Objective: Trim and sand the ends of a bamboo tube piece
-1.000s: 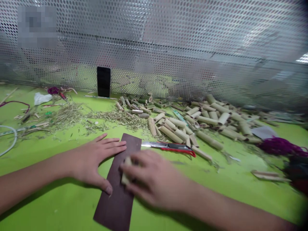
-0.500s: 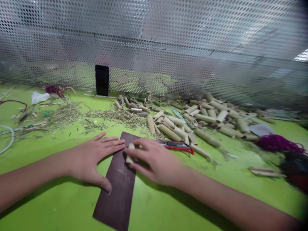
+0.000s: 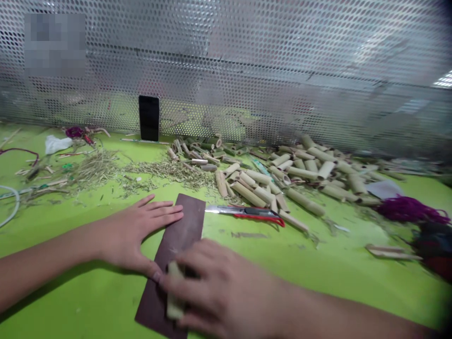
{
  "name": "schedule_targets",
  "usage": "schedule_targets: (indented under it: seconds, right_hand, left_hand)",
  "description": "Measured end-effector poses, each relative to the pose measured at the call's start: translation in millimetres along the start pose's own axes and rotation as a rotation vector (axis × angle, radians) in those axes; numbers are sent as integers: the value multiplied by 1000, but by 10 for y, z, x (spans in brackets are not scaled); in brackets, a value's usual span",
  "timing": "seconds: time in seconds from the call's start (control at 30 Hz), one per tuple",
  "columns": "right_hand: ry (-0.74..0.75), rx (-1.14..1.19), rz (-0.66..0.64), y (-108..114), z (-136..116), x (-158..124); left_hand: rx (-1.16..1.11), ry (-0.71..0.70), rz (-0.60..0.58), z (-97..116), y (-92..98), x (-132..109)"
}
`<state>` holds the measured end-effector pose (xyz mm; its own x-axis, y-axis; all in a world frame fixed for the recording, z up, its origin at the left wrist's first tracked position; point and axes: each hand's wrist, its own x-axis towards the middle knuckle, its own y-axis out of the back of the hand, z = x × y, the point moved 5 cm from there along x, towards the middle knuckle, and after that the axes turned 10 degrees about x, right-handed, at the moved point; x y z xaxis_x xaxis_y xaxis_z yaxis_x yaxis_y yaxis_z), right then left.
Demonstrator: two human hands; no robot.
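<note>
A dark brown sheet of sandpaper (image 3: 180, 235) lies on the green table (image 3: 318, 273) in front of me. My left hand (image 3: 136, 233) lies flat with fingers stretched out, pressing the sheet's left edge. My right hand (image 3: 219, 289) is closed round a short pale bamboo piece (image 3: 173, 292), which rests on the near end of the sheet.
A red utility knife (image 3: 250, 213) lies just right of the sheet. A big heap of cut bamboo tubes (image 3: 282, 176) spreads behind it. Shavings (image 3: 106, 172) cover the left. A black phone (image 3: 149, 117) leans on the perforated metal wall. Purple yarn (image 3: 409, 209) sits at right.
My right hand slid the bamboo piece up to the sheet's far end, then back down to its near end. The left hand stayed put.
</note>
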<state>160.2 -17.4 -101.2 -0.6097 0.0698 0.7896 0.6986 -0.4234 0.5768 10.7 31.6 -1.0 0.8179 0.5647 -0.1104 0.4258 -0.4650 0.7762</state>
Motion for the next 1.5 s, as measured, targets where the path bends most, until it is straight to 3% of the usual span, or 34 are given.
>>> schedule_targets:
  seconds: [0.13,0.17,0.3,0.5,0.63,0.77,0.8,0.93,1.1,1.23,1.27,1.4,1.43,1.5]
  right_hand:
    - [-359,26,100,72,229,-24]
    - [-346,18,109,67,204,-20]
    - [-54,64,32,-37,-31,9]
    - [-252,28,115,48,156,3]
    - [-21,72,22,1,28,19]
    - [-299,47,110,82,227,2]
    - [-306,33,119,91,231,2]
    - [-52,74,5,26,87,25]
    - [-300,-13,143,86,280,-19]
    - [42,15,73,-8,95,-2]
    - [41,26,73,0,97,-1]
    - [-285,-3,126,114,241,-12]
    - [-279,-10,112,115,214,-10]
    - [-117,15,31,63,80,4]
  left_hand:
    - [-6,32,-13,-5,-2,0]
    - [-8,31,-18,-1,-3,2]
    - [-4,17,-16,13,5,10]
    - [-10,22,-9,5,11,19]
    - [-7,21,-10,8,6,10]
    - [-7,32,-13,-3,-6,5]
    - [-6,27,-12,-3,-8,6]
    - [-1,8,-5,3,-8,10]
    - [10,27,-15,-5,-11,12]
    - [16,2,-5,0,-13,9]
    - [15,3,1,0,-12,9]
    - [4,17,14,-3,-4,12]
    - [3,14,8,-2,-5,14]
    - [5,6,-8,2,-10,14]
